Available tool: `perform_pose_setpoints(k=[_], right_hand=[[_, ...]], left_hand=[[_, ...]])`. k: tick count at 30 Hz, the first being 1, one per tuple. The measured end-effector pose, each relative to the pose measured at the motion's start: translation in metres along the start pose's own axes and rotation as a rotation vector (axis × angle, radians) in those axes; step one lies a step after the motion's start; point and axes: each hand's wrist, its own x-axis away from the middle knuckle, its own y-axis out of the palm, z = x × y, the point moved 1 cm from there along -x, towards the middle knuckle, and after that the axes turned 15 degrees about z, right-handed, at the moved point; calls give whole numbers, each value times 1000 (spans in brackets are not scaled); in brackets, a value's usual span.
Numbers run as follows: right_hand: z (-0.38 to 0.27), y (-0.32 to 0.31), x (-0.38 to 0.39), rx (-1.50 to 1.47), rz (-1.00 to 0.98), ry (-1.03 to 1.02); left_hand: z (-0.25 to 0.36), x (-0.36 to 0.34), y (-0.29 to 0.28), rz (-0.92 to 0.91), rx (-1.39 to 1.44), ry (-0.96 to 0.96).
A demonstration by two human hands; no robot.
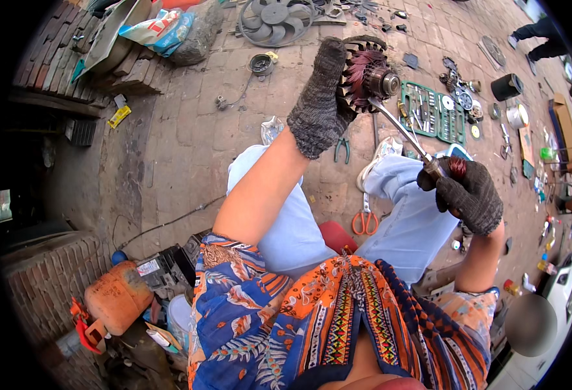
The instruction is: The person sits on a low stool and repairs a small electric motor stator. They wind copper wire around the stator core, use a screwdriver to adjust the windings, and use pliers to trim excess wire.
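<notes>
In a dark knitted glove, my left hand (321, 94) grips a motor armature (366, 73) from its left side, holding it up in front of me. The armature has dark red windings, a toothed metal edge and a round metal shaft end facing right. My right hand (473, 200), gloved too, is closed around the handle of a screwdriver (404, 133). The screwdriver's tip meets the armature's lower edge, just below the shaft end. A small dark red bundle (457, 166), like winding wire, shows at my right fingers; whether I hold it, I cannot tell.
Pliers (342, 151) and orange-handled scissors (365, 221) lie on the brick paving around my legs. A green socket-tool case (432, 112) lies beyond my right hand. A fan (275, 21) and loose parts lie farther off. An orange tank (118, 297) stands at left; a person's legs (541, 38) show far right.
</notes>
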Motion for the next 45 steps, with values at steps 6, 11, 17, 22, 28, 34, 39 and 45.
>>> perform_pose_setpoints(k=[6,11,17,22,28,34,39,45], right_hand=[[18,11,-3,-103,78,-65],[27,19,-10,-76,124,-141],[50,20,-20,-113,91,-14],[45,32,-22,-292,66,-14],[43,32,-22,-252,35,25],[48,32,-24,-250,29,19],[48,38,-19,-130,196,-196],[43,40,-11,-6,283,-267]], left_hand=[[-2,-1,7,55,307,-273],[1,-2,10,-28,248,-407],[-18,-18,-7,-17,440,-533],[3,-2,10,55,262,-399],[-4,-4,5,167,-9,-210],[-8,-9,1,158,26,-257],[4,7,16,115,178,-198],[-6,-4,7,58,343,-200]])
